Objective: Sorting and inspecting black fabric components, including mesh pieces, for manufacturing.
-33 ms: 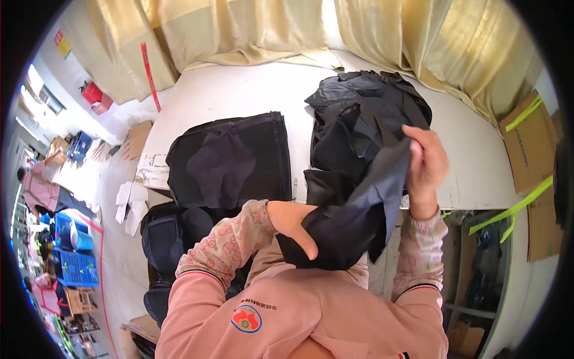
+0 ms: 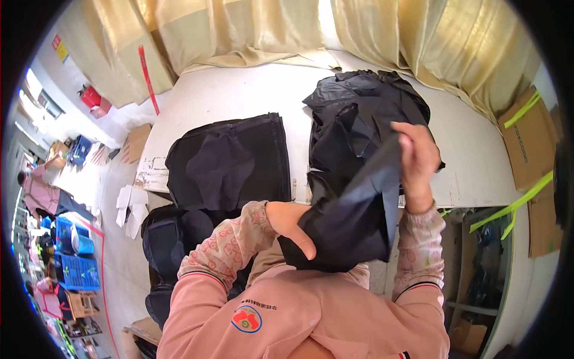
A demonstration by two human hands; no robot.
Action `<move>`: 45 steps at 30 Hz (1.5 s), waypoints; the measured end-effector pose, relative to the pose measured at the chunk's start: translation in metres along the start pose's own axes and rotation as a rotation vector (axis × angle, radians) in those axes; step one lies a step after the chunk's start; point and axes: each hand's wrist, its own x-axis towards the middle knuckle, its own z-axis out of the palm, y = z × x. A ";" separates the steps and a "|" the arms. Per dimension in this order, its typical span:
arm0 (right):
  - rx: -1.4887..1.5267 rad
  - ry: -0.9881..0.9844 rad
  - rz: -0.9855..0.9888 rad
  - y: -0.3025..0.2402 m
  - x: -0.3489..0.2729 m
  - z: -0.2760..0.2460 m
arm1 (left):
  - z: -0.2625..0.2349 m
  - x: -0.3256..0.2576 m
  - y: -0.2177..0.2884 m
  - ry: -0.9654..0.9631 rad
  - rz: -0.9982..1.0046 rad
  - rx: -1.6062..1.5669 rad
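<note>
A piece of black fabric (image 2: 344, 236) hangs in front of my body between both hands. My left hand (image 2: 292, 224) grips its left side, with the thumb showing and the other fingers hidden by the cloth. Higher up on the right, my right hand (image 2: 420, 158) pinches the raised edge of the same fabric, which looks slightly blurred there. Just beyond it, a crumpled heap of black fabric (image 2: 365, 113) lies on the white table (image 2: 239, 84). Left of the heap rests a flat stack of black fabric pieces (image 2: 221, 161), the top one with a smoother rounded patch.
More black pieces (image 2: 164, 245) lie below the table's front edge on the left. Cardboard boxes (image 2: 523, 149) with yellow-green straps stand at the right. Beige curtains (image 2: 251, 30) hang behind the table. Blue crates (image 2: 78, 269) and another person (image 2: 48, 191) are far left.
My right hand has shifted a little left and inward, carrying the raised fabric edge with it. The fabric's right side now hangs differently. My left hand has barely moved.
</note>
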 end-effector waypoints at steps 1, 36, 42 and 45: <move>0.002 -0.064 0.057 0.005 -0.006 0.019 | -0.010 -0.012 0.002 -0.027 -0.078 0.008; 0.093 -0.288 0.100 -0.098 -0.013 0.022 | -0.002 0.012 0.015 0.487 0.355 -0.544; 0.034 -0.312 0.099 -0.071 -0.021 0.017 | -0.005 0.004 0.021 0.779 0.310 -0.302; 0.016 -0.356 0.070 -0.060 -0.014 0.007 | -0.016 -0.013 0.016 0.870 0.444 -0.485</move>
